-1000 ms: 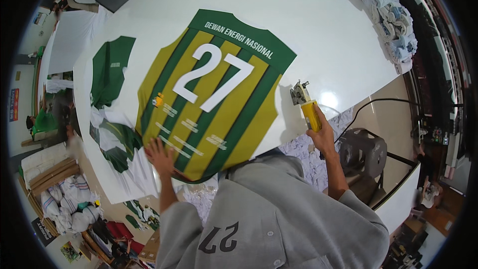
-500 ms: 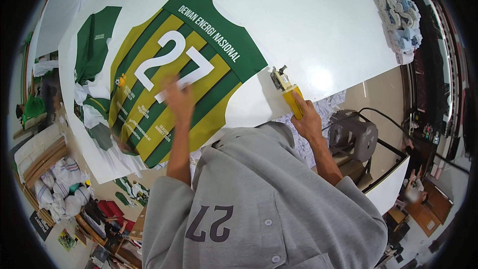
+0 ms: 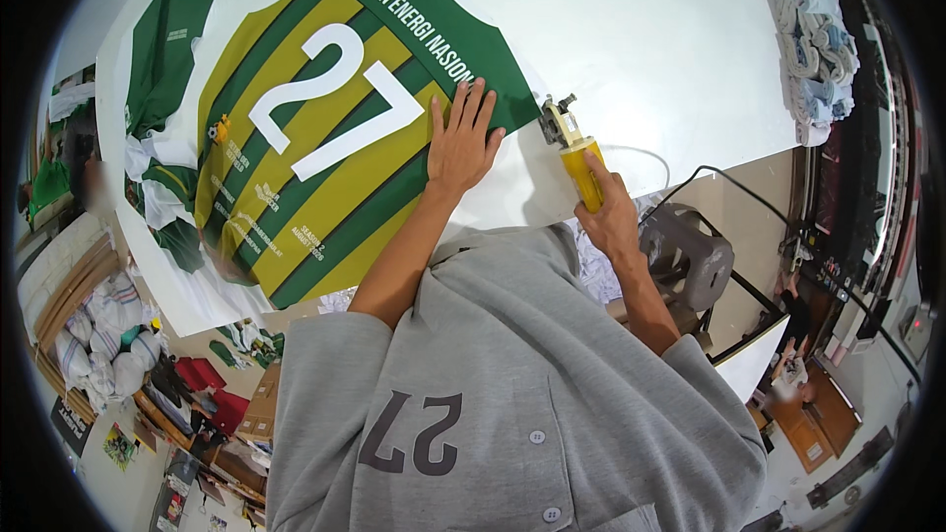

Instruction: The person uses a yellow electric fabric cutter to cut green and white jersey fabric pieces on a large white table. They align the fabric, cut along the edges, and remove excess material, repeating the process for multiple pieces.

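A green and olive striped jersey panel (image 3: 286,212) with large white printing lies on the white table. My left hand (image 3: 461,146) rests flat on it, fingers spread near the dark green upper band. In my right hand (image 3: 613,219) is a yellow handheld electric fabric cutter (image 3: 582,175), its body gripped from behind. The cutter's metal head (image 3: 558,120) sits on the table just beside the panel's right corner. A thin cord curves away from the tool.
Smaller green pieces (image 3: 172,54) and white scraps (image 3: 163,202) lie at the table's left. Rolled fabric bundles (image 3: 813,49) are stacked at the far right edge. A grey plastic stool (image 3: 690,256) stands right of me, with a black cable (image 3: 759,199) above it. Other people are in the background.
My left hand has moved right, from the panel's middle to its upper band, and now lies flat. The fabric cutter stays in my right hand beside the panel's corner.
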The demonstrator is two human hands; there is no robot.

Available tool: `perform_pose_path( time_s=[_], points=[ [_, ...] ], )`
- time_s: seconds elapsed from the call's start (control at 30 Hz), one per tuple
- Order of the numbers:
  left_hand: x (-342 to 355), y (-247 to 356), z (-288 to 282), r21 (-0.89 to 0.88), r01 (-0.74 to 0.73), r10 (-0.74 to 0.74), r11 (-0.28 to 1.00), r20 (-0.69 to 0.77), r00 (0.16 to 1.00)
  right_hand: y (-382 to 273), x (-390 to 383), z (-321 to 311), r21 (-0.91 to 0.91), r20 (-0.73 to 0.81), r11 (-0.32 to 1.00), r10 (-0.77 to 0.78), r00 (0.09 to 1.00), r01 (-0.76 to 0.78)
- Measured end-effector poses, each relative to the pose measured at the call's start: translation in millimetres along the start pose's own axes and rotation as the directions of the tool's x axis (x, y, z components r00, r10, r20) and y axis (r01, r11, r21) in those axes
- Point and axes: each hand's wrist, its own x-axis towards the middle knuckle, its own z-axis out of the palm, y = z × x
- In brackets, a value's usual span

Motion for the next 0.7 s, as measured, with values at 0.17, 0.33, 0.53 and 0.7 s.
perform_pose_path(
  time_s=[0.17,0.33,0.53,0.7],
  points=[
    [1,-1,1,0.024,0.002,-0.001,1.0,-0.012,1.0,-4,7,-4,0.002,0.011,1.0,-0.02,1.0,0.02],
    [1,-2,2,-0.002,0.012,-0.012,1.0,0.005,1.0,-7,13,-1,0.001,0.002,1.0,-0.024,1.0,0.024],
    [3,-3,1,-0.004,0.016,-0.016,1.0,0.028,0.999,-15,26,0,0.011,-0.005,0.999,-0.037,0.999,0.037],
    [3,-1,-1,-0.015,0.022,-0.021,1.0,0.044,0.999,-25,42,-2,0.0,0.013,1.0,-0.009,1.0,0.009]
  ],
)
